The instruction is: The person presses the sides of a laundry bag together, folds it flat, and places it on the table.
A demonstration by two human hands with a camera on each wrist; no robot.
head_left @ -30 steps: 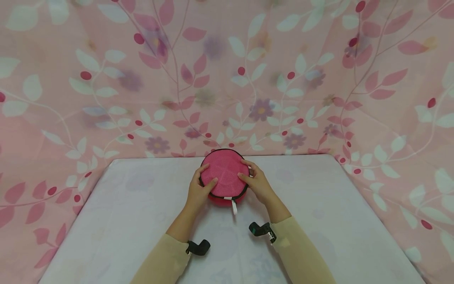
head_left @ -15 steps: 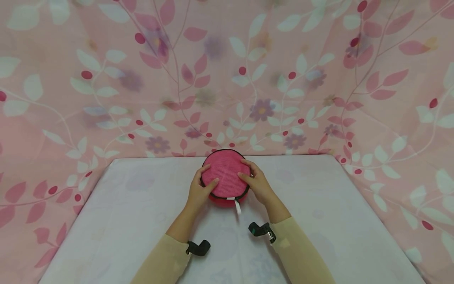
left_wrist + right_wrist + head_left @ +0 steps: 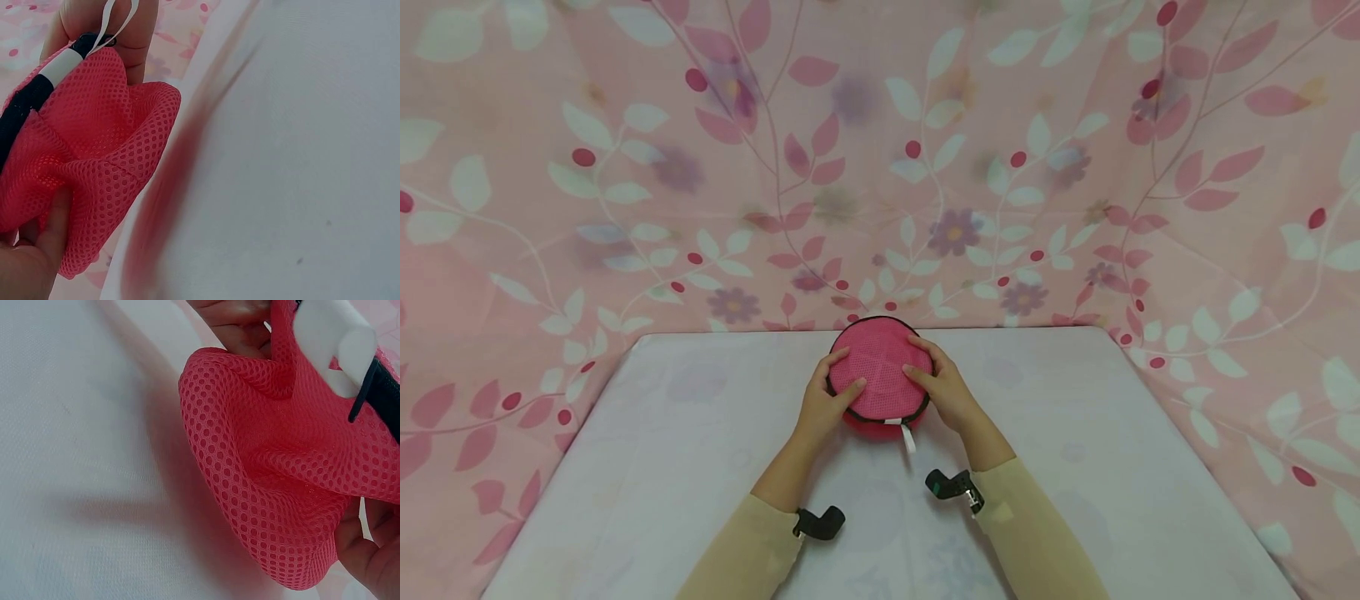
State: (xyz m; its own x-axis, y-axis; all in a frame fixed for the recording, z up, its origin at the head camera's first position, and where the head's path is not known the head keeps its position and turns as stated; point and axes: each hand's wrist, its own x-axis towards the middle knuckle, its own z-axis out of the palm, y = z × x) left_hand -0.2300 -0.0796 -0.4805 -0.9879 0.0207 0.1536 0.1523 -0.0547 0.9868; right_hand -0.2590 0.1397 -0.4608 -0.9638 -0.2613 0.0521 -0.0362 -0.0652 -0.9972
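Note:
A round pink mesh laundry bag (image 3: 882,375) with black edging is held up between both hands over the far part of the table. My left hand (image 3: 827,400) grips its left edge, thumb on the front face. On the opposite edge my right hand (image 3: 943,383) grips it the same way. From the lower rim hangs a white pull ribbon (image 3: 908,439). In the left wrist view the mesh underside (image 3: 119,162) sags in folds and hangs over its shadow. The right wrist view shows the ribbon (image 3: 356,350) beside the dark trim (image 3: 384,400). Fingers behind the bag are partly hidden.
A white-covered table (image 3: 700,433) lies under the hands. Behind it and at both sides hangs a pink curtain (image 3: 880,208) printed with leaves and flowers. Black wrist cameras (image 3: 822,523) stick out inward from the beige sleeves (image 3: 745,550).
The bag has shifted slightly right and turned a little, its white ribbon swinging to the right. Both hands keep their grip almost in the same place.

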